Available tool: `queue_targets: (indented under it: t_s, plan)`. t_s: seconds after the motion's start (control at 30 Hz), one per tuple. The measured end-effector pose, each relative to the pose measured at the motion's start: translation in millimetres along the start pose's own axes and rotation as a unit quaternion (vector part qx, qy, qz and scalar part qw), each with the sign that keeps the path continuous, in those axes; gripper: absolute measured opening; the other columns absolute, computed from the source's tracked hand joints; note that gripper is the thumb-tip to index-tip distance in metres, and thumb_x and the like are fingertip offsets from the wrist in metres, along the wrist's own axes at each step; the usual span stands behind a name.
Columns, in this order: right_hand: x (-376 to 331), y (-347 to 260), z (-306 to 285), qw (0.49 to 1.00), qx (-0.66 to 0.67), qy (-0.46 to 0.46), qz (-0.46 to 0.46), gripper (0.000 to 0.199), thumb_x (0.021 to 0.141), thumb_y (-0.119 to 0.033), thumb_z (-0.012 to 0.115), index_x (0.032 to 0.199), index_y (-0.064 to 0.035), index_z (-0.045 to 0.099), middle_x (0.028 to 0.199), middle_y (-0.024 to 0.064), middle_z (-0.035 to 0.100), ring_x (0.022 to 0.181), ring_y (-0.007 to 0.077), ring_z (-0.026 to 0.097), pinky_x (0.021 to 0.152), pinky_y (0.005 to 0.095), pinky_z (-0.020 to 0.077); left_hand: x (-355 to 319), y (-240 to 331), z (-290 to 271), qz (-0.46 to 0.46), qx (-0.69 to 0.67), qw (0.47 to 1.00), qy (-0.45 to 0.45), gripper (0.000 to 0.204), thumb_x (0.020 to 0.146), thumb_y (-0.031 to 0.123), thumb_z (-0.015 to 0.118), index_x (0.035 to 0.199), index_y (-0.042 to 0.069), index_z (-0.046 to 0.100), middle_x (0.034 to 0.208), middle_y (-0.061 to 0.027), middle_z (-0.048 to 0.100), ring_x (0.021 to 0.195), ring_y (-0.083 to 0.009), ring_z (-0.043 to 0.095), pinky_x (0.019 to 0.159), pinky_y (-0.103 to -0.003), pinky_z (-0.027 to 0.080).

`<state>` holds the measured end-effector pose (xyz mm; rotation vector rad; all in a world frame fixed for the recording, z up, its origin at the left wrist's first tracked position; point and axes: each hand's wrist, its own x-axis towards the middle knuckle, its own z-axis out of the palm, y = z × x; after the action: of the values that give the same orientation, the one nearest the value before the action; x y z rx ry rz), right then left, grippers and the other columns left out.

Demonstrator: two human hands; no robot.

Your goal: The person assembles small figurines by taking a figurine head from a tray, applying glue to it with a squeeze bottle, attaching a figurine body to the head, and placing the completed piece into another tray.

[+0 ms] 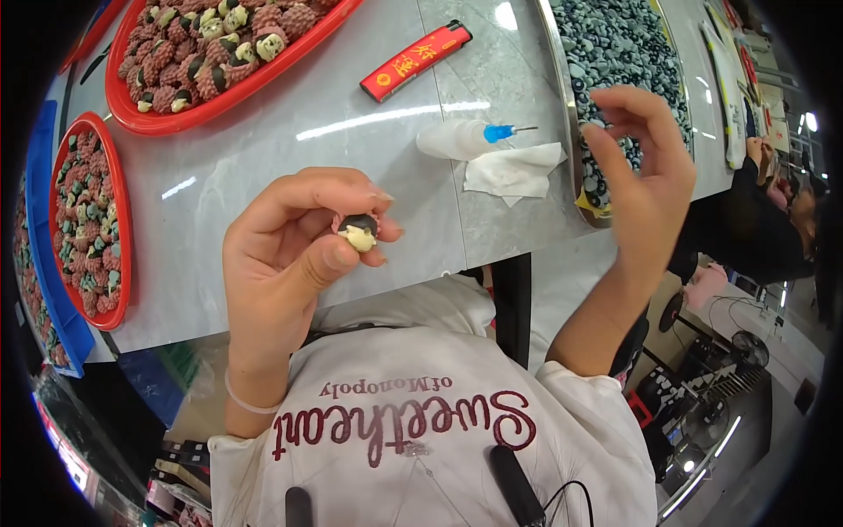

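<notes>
The left hand (pixel 285 250) pinches a small cream-and-black toy piece (pixel 358 233) in its fingers, above the near edge of the grey surface (pixel 263 140). The right hand (pixel 645 167) hovers with fingers loosely spread and empty over the rim of a tray of dark beads (pixel 615 44); bare surface lies between the hands.

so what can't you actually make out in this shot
- Small cream and black piece in the left hand: head view, the fingers cover most of it, so its full shape is hidden.
- Right hand fingertips over the metal tray of dark beads: whether they pinch a bead is too small to tell.
- Red trays: cut off by the fisheye rim.
</notes>
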<state>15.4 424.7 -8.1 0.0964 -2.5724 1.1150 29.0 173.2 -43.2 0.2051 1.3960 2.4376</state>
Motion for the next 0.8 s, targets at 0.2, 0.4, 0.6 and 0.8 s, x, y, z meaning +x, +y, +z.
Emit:
queue_targets:
  t_s: [0.2, 0.4, 0.6, 0.8]
  plan:
    - [3, 12, -16, 0.995, -0.073, -0.061, 0.014, 0.017, 0.066, 0.008, 0.057, 0.082, 0.0012, 0.059, 0.082, 0.0069, 0.058, 0.067, 0.0143, 0.053, 0.061, 0.0236, 0.0425, 1, 0, 1, -0.006, 0.000, 1.000, 0.003, 0.027, 0.077, 0.013, 0.062, 0.096, -0.004, 0.054, 0.092, -0.0131, 0.055, 0.079, -0.0194, 0.059, 0.064, -0.025, 0.051]
    - [0, 15, -17, 0.988, -0.141, -0.067, 0.008, 0.019, 0.067, 0.008, 0.057, 0.084, 0.0003, 0.059, 0.082, 0.0063, 0.058, 0.066, 0.0126, 0.052, 0.062, 0.0223, 0.0420, 0, 0, 2, -0.003, -0.007, 1.000, 0.000, 0.025, 0.078, 0.012, 0.061, 0.096, -0.004, 0.054, 0.092, -0.0131, 0.055, 0.079, -0.0186, 0.058, 0.064, -0.025, 0.050]
    - [-11, 6, -16, 0.964, 0.250, -0.002, 0.091, 0.016, 0.075, 0.005, 0.055, 0.090, 0.0074, 0.057, 0.096, 0.0122, 0.054, 0.069, 0.0123, 0.053, 0.062, 0.0213, 0.0434, -1, -1, 0, 0.005, -0.009, 1.000, -0.011, 0.025, 0.079, 0.011, 0.060, 0.097, -0.005, 0.053, 0.093, -0.0133, 0.055, 0.080, -0.0184, 0.058, 0.065, -0.025, 0.050]
    - [-17, -8, -1, 0.896, 0.416, -0.082, 0.128, 0.024, 0.076, -0.005, 0.058, 0.096, 0.0070, 0.053, 0.092, 0.0157, 0.056, 0.068, 0.0130, 0.055, 0.060, 0.0209, 0.0454, 0, 3, 3, -0.007, 0.008, 1.000, -0.004, 0.030, 0.077, 0.019, 0.062, 0.096, -0.002, 0.052, 0.095, -0.0123, 0.052, 0.080, -0.0175, 0.057, 0.063, -0.023, 0.048]
